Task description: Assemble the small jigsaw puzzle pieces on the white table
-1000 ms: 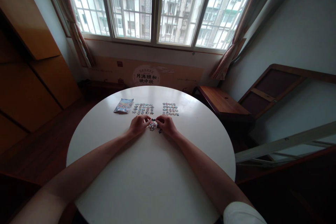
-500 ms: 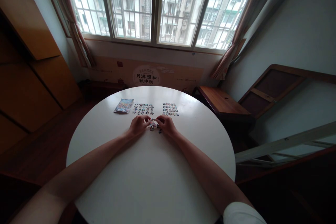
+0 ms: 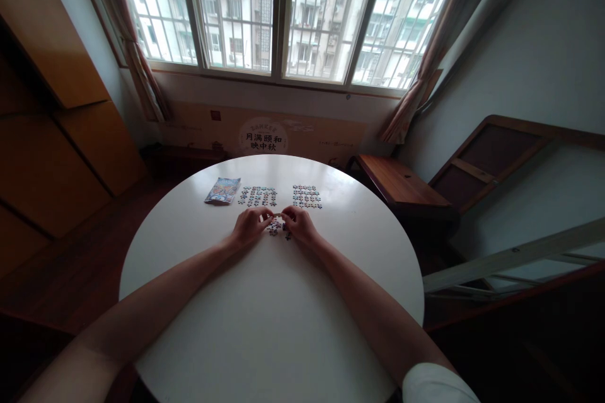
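Observation:
My left hand [image 3: 250,225] and my right hand [image 3: 299,224] come together over the middle of the table. Both are closed in a pinch, with a small jigsaw piece [image 3: 277,215] held between their fingertips; its print cannot be made out. Just below the fingers lies a loose pile of jigsaw pieces [image 3: 274,227], partly hidden by the hands. One dark piece [image 3: 288,236] sits by my right hand. Beyond the hands, more pieces are laid out in two groups, a left group [image 3: 258,196] and a right group [image 3: 307,196].
A white round table [image 3: 269,327] carries everything. Left of the laid-out pieces is a colourful printed packet [image 3: 222,191]. A wooden bench [image 3: 401,181] stands past the table's right edge, and a barred window [image 3: 278,19] is behind.
The piece between my fingertips has tilted slightly. Both hands keep almost the same place, and the pieces on the table look unmoved.

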Demonstrator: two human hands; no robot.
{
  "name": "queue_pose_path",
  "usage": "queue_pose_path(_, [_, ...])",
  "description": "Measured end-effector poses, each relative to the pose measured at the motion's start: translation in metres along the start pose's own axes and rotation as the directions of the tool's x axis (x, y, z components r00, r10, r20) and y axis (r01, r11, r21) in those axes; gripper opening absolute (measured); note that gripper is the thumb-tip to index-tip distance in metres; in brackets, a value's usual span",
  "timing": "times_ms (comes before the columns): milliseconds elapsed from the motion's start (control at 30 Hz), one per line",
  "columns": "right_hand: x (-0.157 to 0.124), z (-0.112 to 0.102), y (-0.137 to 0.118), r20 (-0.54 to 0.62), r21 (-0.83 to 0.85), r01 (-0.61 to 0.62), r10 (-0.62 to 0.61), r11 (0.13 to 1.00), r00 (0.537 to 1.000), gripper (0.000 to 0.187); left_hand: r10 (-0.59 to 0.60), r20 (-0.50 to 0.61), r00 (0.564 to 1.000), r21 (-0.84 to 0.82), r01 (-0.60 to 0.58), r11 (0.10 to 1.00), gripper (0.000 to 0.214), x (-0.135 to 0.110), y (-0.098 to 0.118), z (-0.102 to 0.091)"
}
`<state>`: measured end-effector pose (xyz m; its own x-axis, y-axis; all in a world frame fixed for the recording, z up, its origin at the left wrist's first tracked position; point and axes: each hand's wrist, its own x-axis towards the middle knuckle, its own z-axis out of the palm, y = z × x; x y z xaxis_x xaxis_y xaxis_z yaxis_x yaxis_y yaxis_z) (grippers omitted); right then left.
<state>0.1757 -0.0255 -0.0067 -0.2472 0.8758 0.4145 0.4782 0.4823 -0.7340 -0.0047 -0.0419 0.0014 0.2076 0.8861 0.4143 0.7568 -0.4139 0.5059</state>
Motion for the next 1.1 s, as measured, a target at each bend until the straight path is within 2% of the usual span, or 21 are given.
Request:
queue_pose_path(200, [-0.001, 0.000, 0.002, 0.006, 0.013, 0.009, -0.009, 1.000, 1.000, 0.011, 0.012, -0.011, 1.000, -0.017, -0.012, 1.000, 0.027, 0.000, -0.001, 0.001])
queue_pose_path(367, [-0.001, 0.001, 0.002, -0.034, -0.016, 0.078, -0.079, 0.997, 0.996, 0.010, -0.032, -0.010, 0.999, -0.074, 0.031, 0.997, 0.029, 0.001, -0.003, 0.003])
queue_pose_path(567, [-0.004, 0.000, 0.003, -0.018, -0.107, 0.152, -0.154, 0.983, 0.988, 0.010, -0.019, 0.012, 1.000, -0.158, 0.021, 0.987, 0.027, 0.002, -0.003, 0.003])
queue_pose_path(767, [-0.006, -0.004, -0.003, -0.020, -0.201, 0.153, -0.161, 0.968, 0.987, 0.014, -0.007, 0.021, 1.000, -0.174, 0.011, 0.985, 0.027, 0.002, -0.004, 0.005])
queue_pose_path(1100, [-0.008, -0.007, -0.009, 0.025, -0.312, 0.180, -0.181, 0.933, 0.983, 0.010, -0.026, 0.024, 0.999, -0.167, 0.030, 0.985, 0.025, 0.002, -0.006, 0.006])
